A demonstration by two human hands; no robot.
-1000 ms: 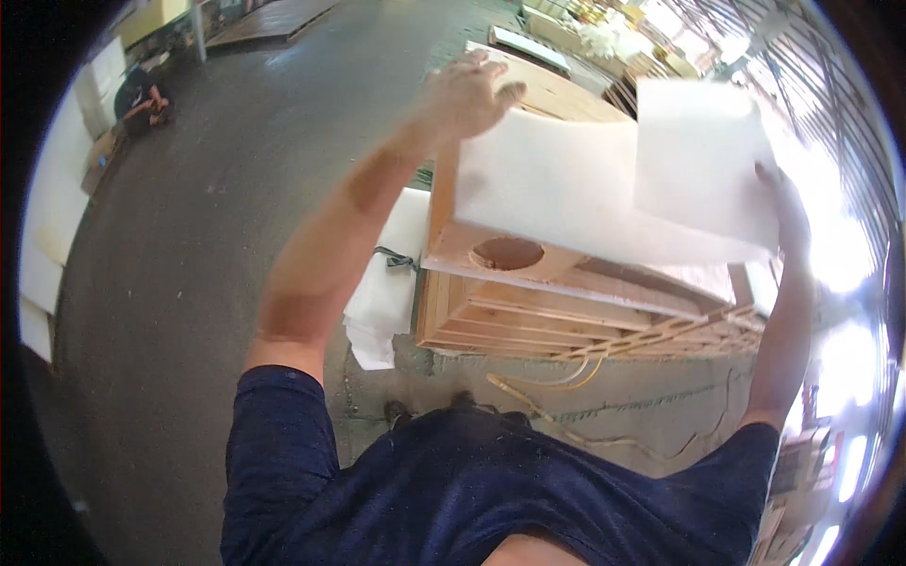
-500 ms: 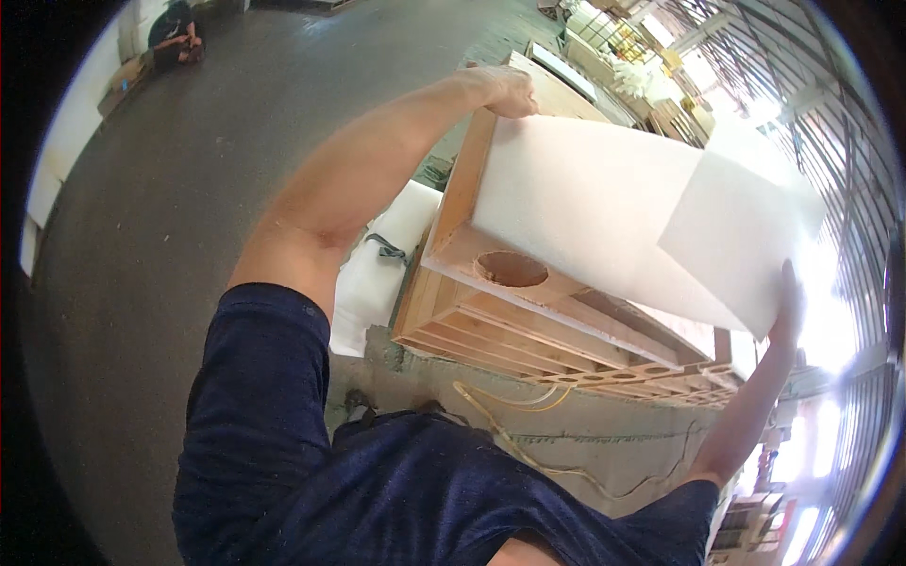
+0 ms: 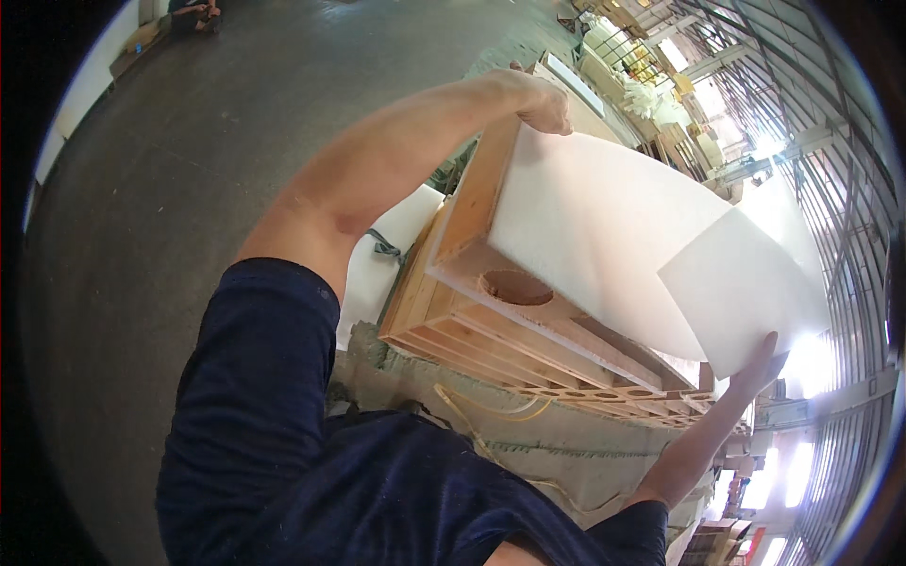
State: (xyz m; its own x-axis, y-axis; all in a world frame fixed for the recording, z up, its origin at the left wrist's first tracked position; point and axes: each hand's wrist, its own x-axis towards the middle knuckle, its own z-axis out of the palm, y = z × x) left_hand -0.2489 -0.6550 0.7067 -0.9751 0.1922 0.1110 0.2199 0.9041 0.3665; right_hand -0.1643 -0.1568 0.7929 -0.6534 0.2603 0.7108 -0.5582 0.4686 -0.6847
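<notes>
A thin white foam sheet [image 3: 595, 226] lies over the top of a wooden frame [image 3: 472, 222], its right end lifted and folded back on itself. At the far left corner, my left hand [image 3: 545, 102] is closed with curled fingers on the sheet's edge; the fingertips are mostly hidden. On the right, my right hand [image 3: 760, 363] grips the raised end, its fingers partly behind the sheet. The frame's near side has a round cut-out [image 3: 516, 287], and slatted wooden frames [image 3: 472, 344] sit beneath it.
Another white sheet [image 3: 377, 274] with a dark strap [image 3: 385, 244] lies left of the frames. A yellow hose [image 3: 462, 415] runs along the floor by my feet. A person [image 3: 193, 13] sits at the far left. Stacked boards and foam pieces [image 3: 651, 104] stand at the back.
My right hand has come down and toward me with the sheet's end, so the folded flap hangs lower. My left hand stays at the far corner. The view has shifted slightly.
</notes>
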